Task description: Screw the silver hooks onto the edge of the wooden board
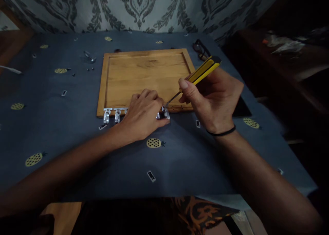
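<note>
A square wooden board with a raised rim lies on a dark blue cloth. Along its near edge runs a metal hook rail with silver hooks hanging over the edge. My left hand lies over the rail with fingers curled, pressing it against the board's edge. My right hand is closed round a yellow and black screwdriver. Its thin shaft slants down to the left, and the tip meets the rail by the rightmost hook, just past my left fingertips.
The blue cloth has pineapple prints and small labels. Loose metal parts and small screws lie at the far left of the board. Dark-framed glasses rest behind the board's right corner. A patterned curtain hangs behind; a dark cluttered surface stands at right.
</note>
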### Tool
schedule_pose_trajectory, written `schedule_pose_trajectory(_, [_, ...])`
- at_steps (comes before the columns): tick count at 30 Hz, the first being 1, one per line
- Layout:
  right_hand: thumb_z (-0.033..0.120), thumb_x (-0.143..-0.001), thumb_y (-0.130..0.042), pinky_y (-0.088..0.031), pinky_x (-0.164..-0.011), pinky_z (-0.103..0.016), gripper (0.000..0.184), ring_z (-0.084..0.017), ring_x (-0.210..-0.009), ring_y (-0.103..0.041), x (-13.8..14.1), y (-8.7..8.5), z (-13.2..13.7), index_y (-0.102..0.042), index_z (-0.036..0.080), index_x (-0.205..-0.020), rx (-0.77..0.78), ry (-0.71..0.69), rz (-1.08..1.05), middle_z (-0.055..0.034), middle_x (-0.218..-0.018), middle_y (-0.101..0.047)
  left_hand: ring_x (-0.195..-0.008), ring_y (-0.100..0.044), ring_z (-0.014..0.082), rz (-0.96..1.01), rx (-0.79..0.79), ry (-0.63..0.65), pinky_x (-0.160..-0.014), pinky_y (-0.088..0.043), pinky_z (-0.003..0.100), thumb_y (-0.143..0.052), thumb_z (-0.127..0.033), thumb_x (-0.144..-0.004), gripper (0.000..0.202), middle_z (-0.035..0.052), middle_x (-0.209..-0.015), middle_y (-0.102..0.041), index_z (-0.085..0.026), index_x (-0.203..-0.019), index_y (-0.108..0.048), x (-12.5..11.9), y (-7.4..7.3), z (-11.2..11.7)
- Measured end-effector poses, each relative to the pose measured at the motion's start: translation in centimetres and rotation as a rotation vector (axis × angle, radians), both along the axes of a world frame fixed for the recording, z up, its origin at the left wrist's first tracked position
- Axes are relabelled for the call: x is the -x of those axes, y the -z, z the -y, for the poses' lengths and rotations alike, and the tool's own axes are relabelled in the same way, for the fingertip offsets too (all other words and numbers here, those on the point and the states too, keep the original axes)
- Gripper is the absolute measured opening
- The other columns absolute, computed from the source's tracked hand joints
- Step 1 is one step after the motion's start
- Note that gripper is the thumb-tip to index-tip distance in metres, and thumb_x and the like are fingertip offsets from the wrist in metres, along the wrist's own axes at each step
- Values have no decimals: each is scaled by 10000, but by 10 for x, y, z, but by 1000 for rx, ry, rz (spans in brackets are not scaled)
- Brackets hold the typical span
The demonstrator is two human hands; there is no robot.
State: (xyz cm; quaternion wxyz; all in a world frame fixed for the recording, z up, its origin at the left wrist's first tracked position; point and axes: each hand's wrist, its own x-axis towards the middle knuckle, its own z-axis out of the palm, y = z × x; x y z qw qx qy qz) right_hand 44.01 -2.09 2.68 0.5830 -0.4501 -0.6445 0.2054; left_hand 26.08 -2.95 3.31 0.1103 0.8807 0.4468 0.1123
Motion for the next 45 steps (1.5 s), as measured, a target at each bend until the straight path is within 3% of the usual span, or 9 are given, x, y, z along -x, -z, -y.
schedule_pose_trajectory(5, [529,-807,-801,-435,-384,-257,321,-115,-422,-564,7,-11,4,-636,261,-744,-142,28,27,41,-576,-586,-1126,-561,309,0,5,6,-912,-439,427,-793,-391,-866,323,105,-1126,-671,-151,-1066,-712,1,0,-1])
schedule_pose_trajectory(19, [571,-785,-804,-446,-383,-229,379,-96,-426,-561,9,-7,4,-622,246,-716,-102,10,12,43,-579,-581,-1159,-551,318,-15,2,-1,-921,-438,429,-787,-401,-873,324,105,-1144,-664,-152,-1061,-699,1,-1,0])
schedule_pose_trajectory(28, [560,-791,-803,-474,-433,-256,364,-107,-496,-573,4,-5,11,-627,248,-723,-53,12,150,36,-650,-585,-1164,-555,327,-30,11,-5,-921,-446,436,-787,-395,-872,310,113,-1141,-662,-146,-1032,-695,0,-3,1])
schedule_pose_trajectory(36, [559,-803,-793,-533,-449,-246,334,-90,-476,-614,3,-13,5,-705,238,-825,45,-170,-14,41,-675,-639,-1153,-558,318,-14,-12,10,-925,-447,435,-785,-396,-874,315,107,-1134,-665,-151,-1051,-698,1,2,-1])
schedule_pose_trajectory(40, [488,-837,-793,-602,-532,-284,267,-111,-557,-676,-5,-19,3,-752,230,-892,116,-251,33,18,-737,-709,-1173,-559,323,-15,-27,11,-927,-456,443,-782,-398,-877,320,110,-1149,-665,-148,-1060,-699,2,1,-1])
schedule_pose_trajectory(43, [469,-847,-788,-602,-559,-292,247,-110,-576,-681,-8,-18,2,-758,229,-898,85,-262,103,5,-772,-739,-1157,-572,321,-33,-19,3,-930,-461,448,-781,-400,-878,312,114,-1153,-666,-149,-1045,-702,1,1,0])
schedule_pose_trajectory(45, [479,-814,-816,-542,-494,-272,257,-108,-524,-649,-6,-13,3,-737,235,-816,7,-204,134,19,-682,-700,-1147,-578,319,-36,-20,1,-932,-466,451,-782,-396,-878,299,116,-1152,-668,-151,-1030,-703,1,1,0])
